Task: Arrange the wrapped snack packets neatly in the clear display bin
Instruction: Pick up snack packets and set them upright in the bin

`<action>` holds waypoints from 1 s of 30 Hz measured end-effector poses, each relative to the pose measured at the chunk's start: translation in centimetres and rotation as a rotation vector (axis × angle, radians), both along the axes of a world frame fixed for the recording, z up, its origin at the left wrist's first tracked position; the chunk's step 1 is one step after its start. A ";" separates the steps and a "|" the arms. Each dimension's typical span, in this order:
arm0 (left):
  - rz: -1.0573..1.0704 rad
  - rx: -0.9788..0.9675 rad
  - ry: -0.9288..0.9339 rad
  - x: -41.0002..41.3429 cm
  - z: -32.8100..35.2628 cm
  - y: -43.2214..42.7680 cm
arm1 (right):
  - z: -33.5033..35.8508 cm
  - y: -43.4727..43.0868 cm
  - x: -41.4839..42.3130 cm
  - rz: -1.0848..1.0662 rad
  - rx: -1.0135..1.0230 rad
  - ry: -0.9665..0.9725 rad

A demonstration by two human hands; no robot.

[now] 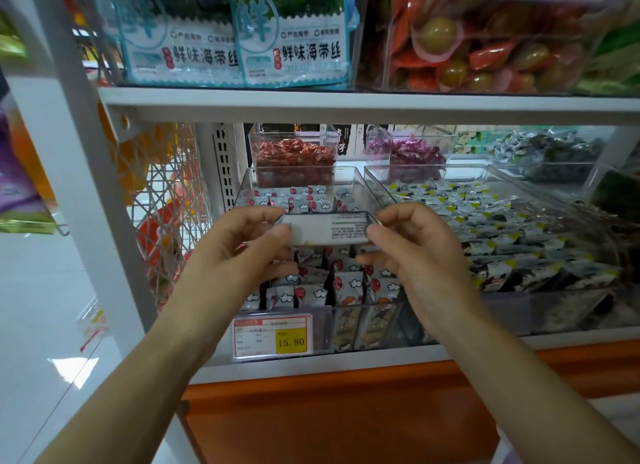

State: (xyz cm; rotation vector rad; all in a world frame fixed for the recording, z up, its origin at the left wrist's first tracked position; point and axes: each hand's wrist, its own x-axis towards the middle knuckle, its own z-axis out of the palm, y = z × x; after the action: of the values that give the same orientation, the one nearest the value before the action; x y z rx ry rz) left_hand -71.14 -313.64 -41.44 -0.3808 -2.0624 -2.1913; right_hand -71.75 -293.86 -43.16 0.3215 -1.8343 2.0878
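Note:
A clear display bin (349, 181) sits on the lower shelf, filled with white snack packets (311, 294) printed with red balloons and clouds. Above its middle I hold a flat white packet (329, 229) with small black print on its back. My left hand (242, 252) pinches its left end between thumb and fingers. My right hand (412, 249) pinches its right end the same way. The packets under my hands are partly hidden. A price tag (272, 335) reading 15.80 hangs on the bin's front.
To the right a second clear bin (512, 186) holds black and white packets (519, 242). Behind stand small bins of red sweets (294, 159) and purple sweets (408, 150). A white shelf (346, 105) runs overhead, a wire basket (166, 193) hangs at left.

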 end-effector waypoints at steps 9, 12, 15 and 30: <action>0.009 -0.174 0.065 0.2 -0.1 -0.1 | 0.4 -0.5 0.5 -0.013 0.092 0.028; 0.007 -0.242 0.085 0.4 0.0 0.0 | 0.3 -0.6 0.5 -0.072 0.117 0.023; 0.010 -0.308 0.094 0.4 -0.1 0.3 | 0.1 -0.5 0.3 -0.187 0.195 0.050; 0.112 -0.340 0.097 0.0 -0.3 0.0 | 0.2 -1.1 0.7 -0.107 0.340 0.167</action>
State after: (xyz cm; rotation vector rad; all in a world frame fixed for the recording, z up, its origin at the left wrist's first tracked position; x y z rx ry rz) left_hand -71.15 -313.68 -41.70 -0.3807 -2.3395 -1.7245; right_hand -71.05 -295.00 -42.93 0.4555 -2.0504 1.6226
